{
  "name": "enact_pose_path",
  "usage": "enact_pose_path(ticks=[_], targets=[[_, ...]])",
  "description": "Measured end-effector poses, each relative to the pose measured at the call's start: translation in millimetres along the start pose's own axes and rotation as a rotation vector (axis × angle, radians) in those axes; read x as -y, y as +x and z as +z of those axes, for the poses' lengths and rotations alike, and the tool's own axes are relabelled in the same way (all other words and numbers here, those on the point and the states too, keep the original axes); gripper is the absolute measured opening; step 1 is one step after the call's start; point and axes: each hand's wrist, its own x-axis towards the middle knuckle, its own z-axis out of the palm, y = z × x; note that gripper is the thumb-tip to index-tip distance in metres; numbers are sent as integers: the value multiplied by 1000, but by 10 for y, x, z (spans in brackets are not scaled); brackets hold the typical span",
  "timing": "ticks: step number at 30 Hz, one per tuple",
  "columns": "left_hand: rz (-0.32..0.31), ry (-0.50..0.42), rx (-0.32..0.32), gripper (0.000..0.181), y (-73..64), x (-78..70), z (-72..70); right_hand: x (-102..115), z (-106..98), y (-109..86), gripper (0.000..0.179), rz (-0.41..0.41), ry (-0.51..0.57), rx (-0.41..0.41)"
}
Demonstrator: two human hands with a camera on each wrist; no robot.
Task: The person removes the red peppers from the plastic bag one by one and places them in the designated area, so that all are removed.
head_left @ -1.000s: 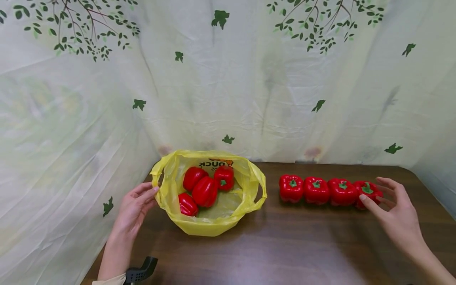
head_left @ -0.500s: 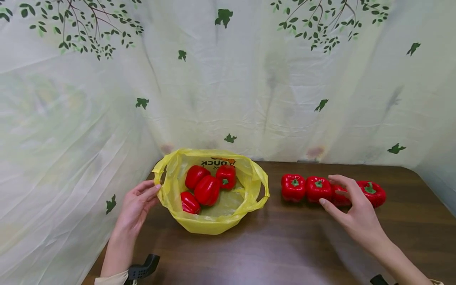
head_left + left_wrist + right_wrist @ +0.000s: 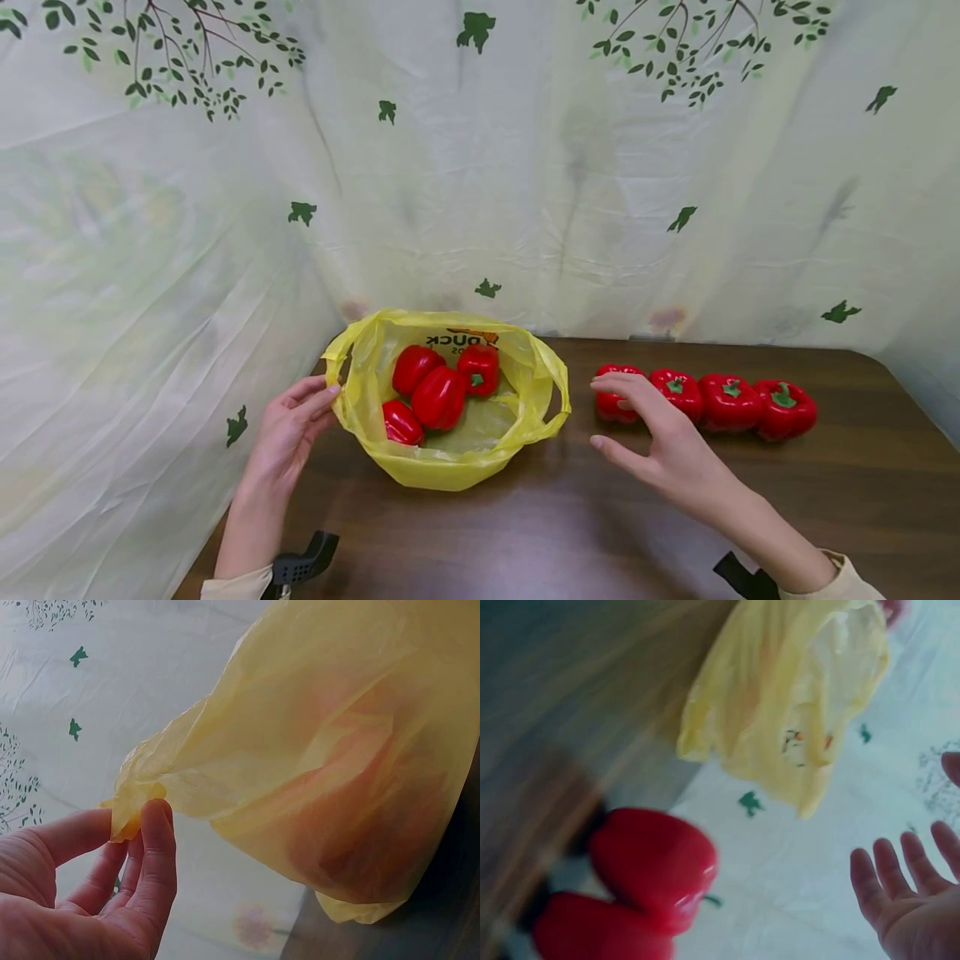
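Note:
A yellow plastic bag [image 3: 450,475] stands with its mouth spread on the table, several red bell peppers [image 3: 438,398] lying inside. My left hand [image 3: 288,433] pinches the bag's left handle between thumb and finger, as the left wrist view shows close up. To the right, a row of red bell peppers [image 3: 729,402] stands side by side with green stems up. My right hand [image 3: 667,450], fingers spread and holding nothing, hovers over the row's left end and partly hides the leftmost bell pepper [image 3: 617,404]. In the right wrist view two bell peppers [image 3: 656,862] show apart from that hand.
The brown wooden table [image 3: 517,542] runs beneath everything. A pale curtain [image 3: 525,192] with printed leaves and branches hangs behind it and along the left side. Black straps [image 3: 303,562] with sleeves sit on both wrists.
My right hand has swept left from the rightmost bell pepper of the row to the leftmost one, carrying nothing. The left hand keeps its hold on the bag handle.

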Motion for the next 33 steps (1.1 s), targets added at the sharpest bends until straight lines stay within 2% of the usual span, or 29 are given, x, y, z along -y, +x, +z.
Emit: enact_pose_path(ticks=[7, 12, 23, 27, 33], targets=[[0, 5, -4, 9, -3, -5, 1, 169, 178, 206, 58, -53, 83, 102], [-6, 5, -10, 10, -13, -13, 10, 190, 360, 345, 57, -115, 123, 140], [-7, 9, -3, 13, -23, -15, 16, 198, 790, 683, 49, -172, 250, 194], [-7, 5, -1, 13, -20, -15, 10, 168, 949, 798, 48, -166, 251, 199], [-8, 10, -7, 13, -11, -18, 7, 90, 1183, 938, 49, -79, 184, 250]])
